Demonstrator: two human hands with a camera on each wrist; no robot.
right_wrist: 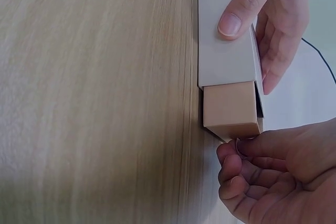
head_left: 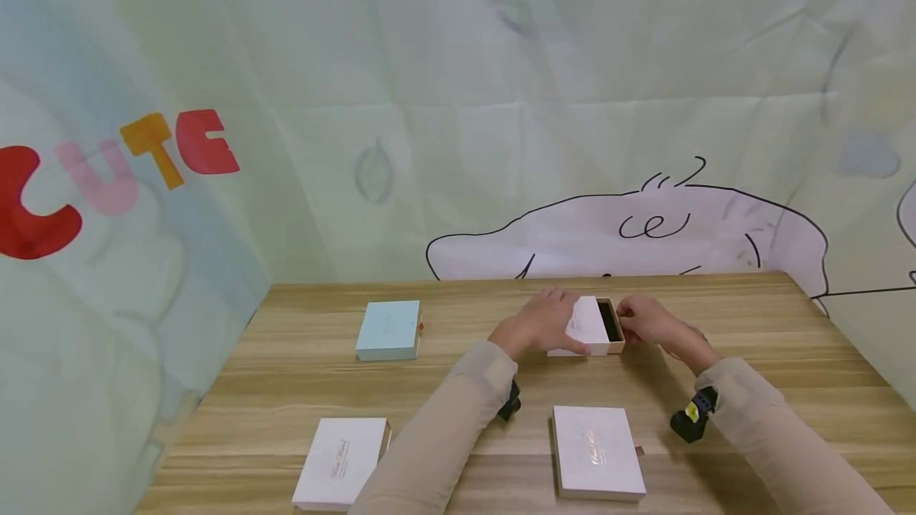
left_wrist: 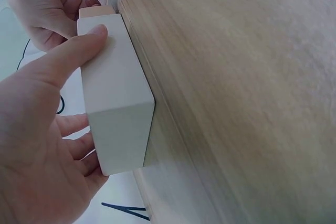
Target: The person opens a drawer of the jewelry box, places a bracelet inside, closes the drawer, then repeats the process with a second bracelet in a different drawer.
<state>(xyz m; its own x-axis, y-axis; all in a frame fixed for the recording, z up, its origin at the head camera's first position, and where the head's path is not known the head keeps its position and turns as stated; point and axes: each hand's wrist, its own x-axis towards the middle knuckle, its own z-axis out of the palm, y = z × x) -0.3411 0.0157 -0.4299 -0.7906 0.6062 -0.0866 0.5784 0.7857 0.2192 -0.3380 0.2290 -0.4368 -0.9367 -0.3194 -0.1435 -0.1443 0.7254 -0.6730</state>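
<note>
At the back of the table lies a white drawer-style gift box, its tan inner drawer slid partway out to the right, showing a dark inside. My left hand grips the white outer sleeve, thumb along the near side and fingers on the far side. At the drawer's right end, my right hand pinches a small pull tab between thumb and forefinger; the fingertips hide most of it.
A light-blue box with a small orange tab sits at the back left. Nearer are a white box, partly behind my left sleeve, and another white box with a brown tab. A printed cloth hangs behind the wooden table.
</note>
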